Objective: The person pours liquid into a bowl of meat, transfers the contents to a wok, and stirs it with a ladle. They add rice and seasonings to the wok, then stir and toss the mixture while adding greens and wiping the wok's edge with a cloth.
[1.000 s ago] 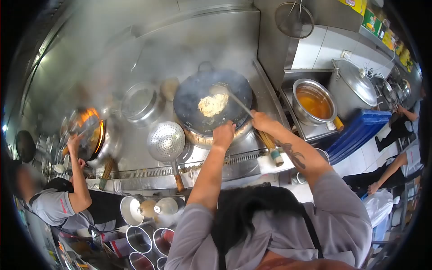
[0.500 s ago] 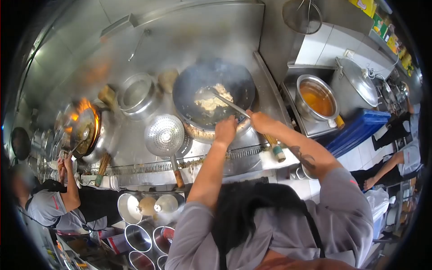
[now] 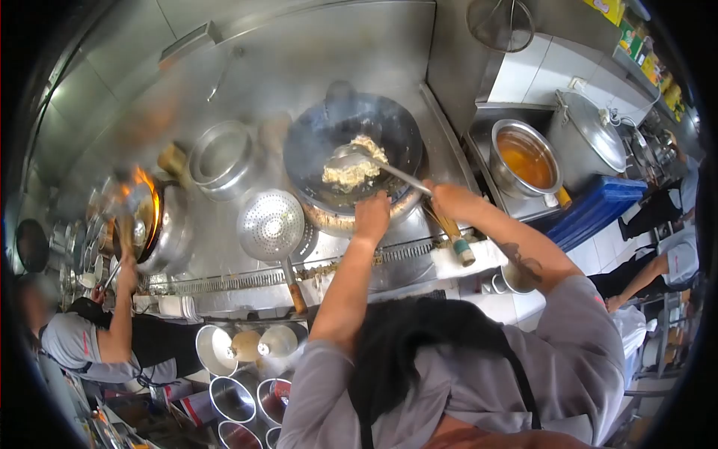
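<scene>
A dark wok (image 3: pixel 407 135) sits on the burner in front of me, with light yellow, egg-like food (image 3: pixel 355 177) in its middle. My left hand (image 3: pixel 372 217) is closed at the near rim of the wok; the exact part it grips is hidden by the fingers. My right hand (image 3: pixel 454 202) is wrapped round the long metal handle of a ladle (image 3: pixel 400 176). The ladle's bowl lies in the wok, touching the food. Left of the wok rests a perforated strainer (image 3: pixel 271 223) with a wooden handle. Below my right hand lies a bamboo brush (image 3: pixel 460 245).
At left, a co-worker's hand (image 3: pixel 129 277) holds a brush beside a flaming wok (image 3: pixel 142 224). A metal pot (image 3: pixel 219 161) stands at the back. To the right are a pot of orange liquid (image 3: pixel 527 161), a lidded stockpot (image 3: pixel 591 131) and other people. Several metal containers (image 3: pixel 232 396) stand lower left.
My right hand has moved slightly right with the ladle, and the food looks more gathered and yellower. Steam over the wok has thinned. The co-worker has taken up the brush from the counter edge.
</scene>
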Tool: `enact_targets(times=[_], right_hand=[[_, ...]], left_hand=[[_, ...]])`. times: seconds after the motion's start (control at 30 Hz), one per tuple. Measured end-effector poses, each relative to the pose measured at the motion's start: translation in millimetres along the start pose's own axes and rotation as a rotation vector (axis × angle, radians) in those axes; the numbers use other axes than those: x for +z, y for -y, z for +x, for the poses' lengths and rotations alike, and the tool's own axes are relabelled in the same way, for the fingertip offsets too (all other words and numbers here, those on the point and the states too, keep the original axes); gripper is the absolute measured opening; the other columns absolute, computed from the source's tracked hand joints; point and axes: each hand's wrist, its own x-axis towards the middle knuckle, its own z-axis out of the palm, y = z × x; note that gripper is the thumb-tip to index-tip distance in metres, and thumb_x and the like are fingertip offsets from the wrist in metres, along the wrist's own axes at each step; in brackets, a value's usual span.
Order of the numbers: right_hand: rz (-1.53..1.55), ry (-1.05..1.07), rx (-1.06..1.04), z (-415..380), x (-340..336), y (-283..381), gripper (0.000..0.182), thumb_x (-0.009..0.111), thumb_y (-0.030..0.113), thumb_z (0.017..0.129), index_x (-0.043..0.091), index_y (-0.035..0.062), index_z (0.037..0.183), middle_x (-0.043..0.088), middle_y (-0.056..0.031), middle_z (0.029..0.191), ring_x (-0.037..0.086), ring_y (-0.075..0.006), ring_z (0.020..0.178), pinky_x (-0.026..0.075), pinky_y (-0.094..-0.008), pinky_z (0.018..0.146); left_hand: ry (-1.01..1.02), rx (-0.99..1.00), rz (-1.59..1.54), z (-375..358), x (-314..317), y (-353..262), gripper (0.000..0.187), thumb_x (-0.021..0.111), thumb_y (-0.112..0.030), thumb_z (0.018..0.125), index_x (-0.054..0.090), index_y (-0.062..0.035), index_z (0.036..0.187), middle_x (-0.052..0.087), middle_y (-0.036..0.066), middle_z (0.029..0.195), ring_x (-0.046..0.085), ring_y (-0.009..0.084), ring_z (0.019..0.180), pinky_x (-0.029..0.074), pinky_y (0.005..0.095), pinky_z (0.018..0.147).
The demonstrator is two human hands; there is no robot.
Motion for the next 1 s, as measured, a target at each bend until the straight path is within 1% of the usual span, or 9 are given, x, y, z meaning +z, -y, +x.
enact_targets(times=[0.17, 0.27, 0.37, 0.43, 0.5, 0.63, 0.7, 0.9, 1.0], right_hand=[[-0.18, -0.07, 0.21, 19, 3, 7, 0.034, 0.038, 0.007, 0.089, 0.047, -0.0013, 0.121, 0.064, -0.0237, 0.094, 0.063, -0.0394, 0.089, 0.05, -0.0469, 0.077], [-0.081, 0.013, 0.256, 34, 36, 21, 0.034, 0.036, 0.008, 0.09, 0.047, 0.0003, 0.122, 0.063, -0.0233, 0.098, 0.063, -0.039, 0.09, 0.05, -0.047, 0.079], [-0.036, 0.05, 0.079, 13, 20, 13, 0.034, 0.036, 0.009, 0.091, 0.047, 0.0012, 0.123, 0.063, -0.0238, 0.099, 0.063, -0.0391, 0.091, 0.049, -0.0482, 0.08], [0.02, 0.139, 0.174, 1, -14, 12, 0.035, 0.036, 0.011, 0.091, 0.047, 0.0027, 0.123, 0.063, -0.0238, 0.101, 0.063, -0.0392, 0.091, 0.048, -0.0491, 0.081], [-0.164, 0.148, 0.162, 1, -27, -8, 0.036, 0.037, 0.011, 0.091, 0.046, 0.0015, 0.124, 0.063, -0.0244, 0.1, 0.063, -0.0392, 0.09, 0.049, -0.0484, 0.079], [-0.17, -0.04, 0.202, 47, 1, -5, 0.035, 0.041, 0.008, 0.089, 0.044, -0.0074, 0.12, 0.064, -0.0246, 0.096, 0.064, -0.0371, 0.089, 0.052, -0.0447, 0.074], [-0.127, -0.014, 0.226, 65, 19, 12, 0.035, 0.039, 0.007, 0.089, 0.043, -0.0092, 0.12, 0.064, -0.0238, 0.096, 0.065, -0.0361, 0.088, 0.052, -0.0437, 0.073], [-0.167, 0.14, -0.046, 18, 5, 14, 0.036, 0.039, 0.005, 0.088, 0.043, -0.0049, 0.122, 0.064, -0.024, 0.096, 0.064, -0.0369, 0.086, 0.052, -0.044, 0.074], [-0.145, 0.173, 0.015, -4, -35, 3, 0.036, 0.042, 0.003, 0.085, 0.045, -0.0035, 0.121, 0.065, -0.0226, 0.092, 0.064, -0.0379, 0.085, 0.051, -0.0448, 0.073]], left_hand=[[0.015, -0.016, -0.041, 2, 5, 4, 0.019, 0.055, -0.02, 0.088, 0.054, -0.0024, 0.079, 0.062, 0.019, 0.072, 0.06, 0.0378, 0.07, 0.045, 0.0482, 0.066], [-0.024, -0.001, -0.015, 0, 4, -1, 0.02, 0.054, -0.02, 0.088, 0.054, -0.0026, 0.079, 0.062, 0.019, 0.072, 0.06, 0.0376, 0.071, 0.044, 0.0486, 0.067], [-0.001, -0.006, -0.031, 0, 4, 3, 0.02, 0.053, -0.021, 0.089, 0.054, -0.003, 0.079, 0.062, 0.018, 0.073, 0.06, 0.0376, 0.071, 0.044, 0.0483, 0.067], [-0.006, -0.002, -0.001, 0, 6, 3, 0.021, 0.053, -0.021, 0.089, 0.055, -0.0035, 0.078, 0.062, 0.018, 0.074, 0.06, 0.0378, 0.072, 0.044, 0.0483, 0.068], [-0.024, -0.008, 0.006, 0, 6, 1, 0.019, 0.055, -0.019, 0.087, 0.056, -0.0032, 0.078, 0.062, 0.018, 0.073, 0.06, 0.0369, 0.072, 0.044, 0.0471, 0.068], [-0.002, -0.048, -0.023, 2, 6, 0, 0.017, 0.058, -0.018, 0.085, 0.057, -0.0028, 0.076, 0.063, 0.017, 0.072, 0.059, 0.0365, 0.072, 0.044, 0.046, 0.07], [-0.034, -0.016, -0.009, 1, 6, 0, 0.017, 0.057, -0.018, 0.085, 0.056, -0.0031, 0.077, 0.062, 0.018, 0.071, 0.06, 0.0374, 0.07, 0.045, 0.0473, 0.067], [-0.024, -0.04, 0.013, 4, 1, -5, 0.02, 0.055, -0.022, 0.087, 0.056, -0.0041, 0.077, 0.061, 0.019, 0.066, 0.06, 0.0386, 0.065, 0.046, 0.0496, 0.062], [0.009, -0.08, 0.052, 2, -7, -18, 0.024, 0.054, -0.024, 0.088, 0.055, -0.0045, 0.075, 0.061, 0.019, 0.065, 0.06, 0.0386, 0.064, 0.047, 0.0494, 0.061]])
